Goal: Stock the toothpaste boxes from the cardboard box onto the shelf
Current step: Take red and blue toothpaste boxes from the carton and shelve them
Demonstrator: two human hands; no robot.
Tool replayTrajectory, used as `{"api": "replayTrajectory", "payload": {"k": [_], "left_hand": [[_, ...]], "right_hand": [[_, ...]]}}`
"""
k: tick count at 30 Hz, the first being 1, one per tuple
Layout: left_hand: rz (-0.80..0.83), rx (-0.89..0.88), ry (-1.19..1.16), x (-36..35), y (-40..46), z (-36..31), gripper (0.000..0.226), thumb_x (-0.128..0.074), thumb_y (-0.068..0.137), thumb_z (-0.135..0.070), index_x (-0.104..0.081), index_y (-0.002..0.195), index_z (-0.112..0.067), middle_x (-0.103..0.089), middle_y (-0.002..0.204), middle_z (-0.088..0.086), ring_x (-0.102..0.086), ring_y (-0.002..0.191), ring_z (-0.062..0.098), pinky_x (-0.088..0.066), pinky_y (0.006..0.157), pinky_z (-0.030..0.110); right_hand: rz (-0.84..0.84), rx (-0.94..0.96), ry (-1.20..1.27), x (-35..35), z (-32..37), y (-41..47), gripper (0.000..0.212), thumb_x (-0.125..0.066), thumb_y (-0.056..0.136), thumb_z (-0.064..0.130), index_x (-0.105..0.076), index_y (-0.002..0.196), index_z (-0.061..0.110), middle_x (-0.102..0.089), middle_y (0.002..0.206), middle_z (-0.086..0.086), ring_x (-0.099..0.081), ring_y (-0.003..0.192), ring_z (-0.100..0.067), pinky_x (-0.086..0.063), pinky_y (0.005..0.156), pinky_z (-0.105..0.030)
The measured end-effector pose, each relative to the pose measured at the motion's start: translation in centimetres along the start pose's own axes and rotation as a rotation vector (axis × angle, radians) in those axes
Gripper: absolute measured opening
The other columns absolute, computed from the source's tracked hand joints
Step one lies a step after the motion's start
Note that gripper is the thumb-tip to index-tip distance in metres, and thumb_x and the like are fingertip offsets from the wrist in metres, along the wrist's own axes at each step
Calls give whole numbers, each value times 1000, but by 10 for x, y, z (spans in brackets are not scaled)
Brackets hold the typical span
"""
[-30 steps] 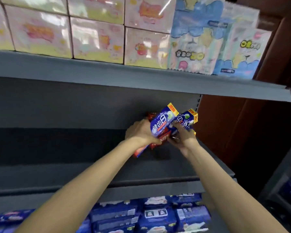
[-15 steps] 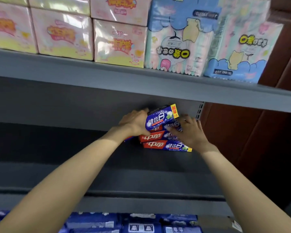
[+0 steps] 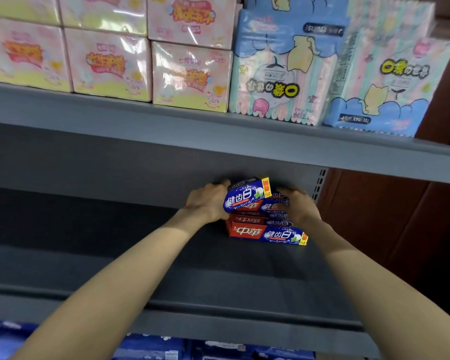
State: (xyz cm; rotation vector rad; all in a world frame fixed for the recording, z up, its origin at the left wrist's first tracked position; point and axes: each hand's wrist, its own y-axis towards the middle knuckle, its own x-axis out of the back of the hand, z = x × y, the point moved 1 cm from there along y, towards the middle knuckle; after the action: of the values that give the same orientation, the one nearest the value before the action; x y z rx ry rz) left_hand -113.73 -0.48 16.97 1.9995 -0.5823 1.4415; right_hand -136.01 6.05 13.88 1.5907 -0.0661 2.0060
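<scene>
- Upper shelf, left to centre: pink and yellow wrapped packs point(image 3: 109, 66) sit in a row, stacked two high.
- Your left hand point(image 3: 207, 203) is at the far right of the grey middle shelf point(image 3: 115, 255), fingers curled round the left end of the top toothpaste box point(image 3: 246, 196). You grip it, and the box is tilted, right end higher.
- Toothpaste stack point(image 3: 266, 231): red and blue boxes piled flat on the middle shelf, against the back panel, near the right upright. The lowest box lies frontmost, its full printed face readable. The tilted top box rests on the pile between your two hands.
- Your right hand point(image 3: 295, 206) is on the right end of the stack, fingers bent over the upper boxes and pressing on them. Can't tell exactly which box the fingertips close on; blurred.
- Upper shelf, right: blue pastel tissue packs point(image 3: 291, 74) with cat drawings stand beside the pink ones.
- Slotted upright point(image 3: 320, 183) is just right of your right hand, brown wall beyond it.
- Bottom edge: blue packs point(image 3: 151, 346) on the shelf below, partly cut off.
- Cardboard box isn't in the frame.
</scene>
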Motion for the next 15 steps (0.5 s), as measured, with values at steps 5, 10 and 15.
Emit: {"api": "replayTrajectory", "payload": {"k": [5, 10, 15], "left_hand": [[1, -59, 88, -2, 1, -2, 64, -74, 76, -36, -43, 130, -24, -55, 128, 1, -55, 114, 22, -47, 86, 38], [-61, -110, 174, -6, -1, -3, 64, -72, 77, -34, -42, 131, -20, -55, 128, 2, -55, 115, 21, -44, 93, 38], [-117, -180, 135, -10, -3, -17, 71, -74, 75, -41, -37, 133, -22, -52, 133, 1, -50, 121, 21, -39, 99, 40]], "right_hand": [[5, -10, -76, -15, 0, -6, 45, -53, 94, 22, -45, 139, 28, -45, 142, -6, -43, 129, -28, -33, 110, -47], [-185, -19, 505, 5, 6, -25, 42, -44, 97, 9, -45, 139, 17, -45, 141, -3, -42, 131, -22, -35, 108, -32], [128, 106, 828, 23, 20, -57, 48, -64, 85, 28, -45, 128, 20, -61, 113, 1, -64, 101, -16, -57, 77, -26]]}}
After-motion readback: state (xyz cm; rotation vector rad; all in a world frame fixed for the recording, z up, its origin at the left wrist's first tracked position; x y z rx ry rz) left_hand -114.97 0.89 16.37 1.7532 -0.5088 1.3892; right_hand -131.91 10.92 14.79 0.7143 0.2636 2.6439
